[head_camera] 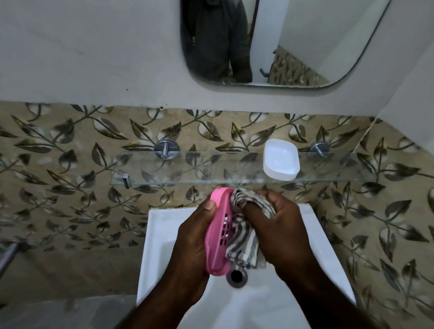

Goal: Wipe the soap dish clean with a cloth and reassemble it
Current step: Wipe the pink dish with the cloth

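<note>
The left hand [196, 241] grips the pink tray [219, 232] on edge over the sink [159, 238], its long axis running away from the body and its slotted face turned right, toward the cloth [246, 235]. The right hand [281, 230] is curled round the bunched cloth, which seems to press that face. The white base [281, 163] sits on the shelf [209, 174] beyond, nearer the right hand.

Bathroom: washbasin [158, 227], mirror [313, 41], tiled wall [52, 176].
</note>
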A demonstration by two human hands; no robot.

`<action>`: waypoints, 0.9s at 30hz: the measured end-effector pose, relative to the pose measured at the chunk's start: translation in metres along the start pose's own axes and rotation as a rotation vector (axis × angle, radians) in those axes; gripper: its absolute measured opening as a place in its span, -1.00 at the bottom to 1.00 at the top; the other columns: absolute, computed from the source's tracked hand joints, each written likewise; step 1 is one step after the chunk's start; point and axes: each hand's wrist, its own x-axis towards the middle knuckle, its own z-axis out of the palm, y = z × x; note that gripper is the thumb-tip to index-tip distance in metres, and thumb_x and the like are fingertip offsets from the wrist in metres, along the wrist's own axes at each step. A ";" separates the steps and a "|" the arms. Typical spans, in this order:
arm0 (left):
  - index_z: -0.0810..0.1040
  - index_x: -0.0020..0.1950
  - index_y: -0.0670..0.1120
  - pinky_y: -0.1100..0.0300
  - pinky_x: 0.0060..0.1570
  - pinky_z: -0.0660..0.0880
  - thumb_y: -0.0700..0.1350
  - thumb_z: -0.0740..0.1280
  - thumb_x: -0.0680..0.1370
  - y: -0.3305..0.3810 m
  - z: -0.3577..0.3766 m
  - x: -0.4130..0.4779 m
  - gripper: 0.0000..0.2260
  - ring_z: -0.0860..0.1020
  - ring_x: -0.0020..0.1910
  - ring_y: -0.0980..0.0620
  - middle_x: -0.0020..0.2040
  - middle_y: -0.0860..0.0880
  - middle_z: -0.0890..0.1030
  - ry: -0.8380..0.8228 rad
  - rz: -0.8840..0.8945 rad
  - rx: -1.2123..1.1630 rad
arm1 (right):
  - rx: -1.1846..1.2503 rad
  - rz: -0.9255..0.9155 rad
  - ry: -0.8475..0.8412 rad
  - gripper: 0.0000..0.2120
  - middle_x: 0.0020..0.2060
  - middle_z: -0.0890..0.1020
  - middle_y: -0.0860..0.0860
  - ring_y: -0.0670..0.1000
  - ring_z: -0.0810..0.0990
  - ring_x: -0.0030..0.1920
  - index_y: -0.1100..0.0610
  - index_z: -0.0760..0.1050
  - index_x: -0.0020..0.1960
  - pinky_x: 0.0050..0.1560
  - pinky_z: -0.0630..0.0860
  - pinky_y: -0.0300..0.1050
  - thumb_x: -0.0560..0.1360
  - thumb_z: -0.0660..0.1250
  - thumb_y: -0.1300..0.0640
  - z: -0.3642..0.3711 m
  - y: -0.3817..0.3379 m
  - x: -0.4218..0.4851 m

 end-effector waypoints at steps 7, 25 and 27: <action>0.59 0.12 -0.27 0.10 -0.30 0.63 0.08 0.28 0.47 0.010 -0.009 0.012 -0.55 0.68 -0.26 -0.13 -0.19 -0.25 0.67 -0.045 -0.088 -0.083 | -0.329 -0.429 -0.490 -0.69 -0.07 0.53 -0.09 -0.13 0.59 -0.12 -0.04 0.61 0.02 -0.11 0.57 -0.17 0.34 0.44 0.26 0.006 0.003 -0.032; 0.55 0.26 -0.17 -0.07 0.21 0.50 0.07 0.25 0.57 -0.002 -0.014 0.016 -0.60 0.61 0.17 -0.20 0.19 -0.28 0.62 0.026 -0.078 0.044 | -0.039 0.009 -0.132 -0.89 -0.33 0.67 0.01 -0.07 0.63 -0.32 0.12 0.57 -0.18 -0.27 0.53 -0.22 0.43 0.50 0.16 0.020 0.015 -0.029; 0.54 0.28 -0.17 -0.03 0.24 0.47 0.02 0.20 0.60 -0.005 -0.011 0.015 -0.63 0.59 0.21 -0.14 0.20 -0.21 0.63 -0.036 -0.073 0.050 | -0.038 -0.096 -0.012 -0.91 -0.28 0.68 -0.06 -0.14 0.64 -0.27 0.06 0.59 -0.14 -0.24 0.52 -0.32 0.43 0.49 0.19 0.022 0.004 -0.019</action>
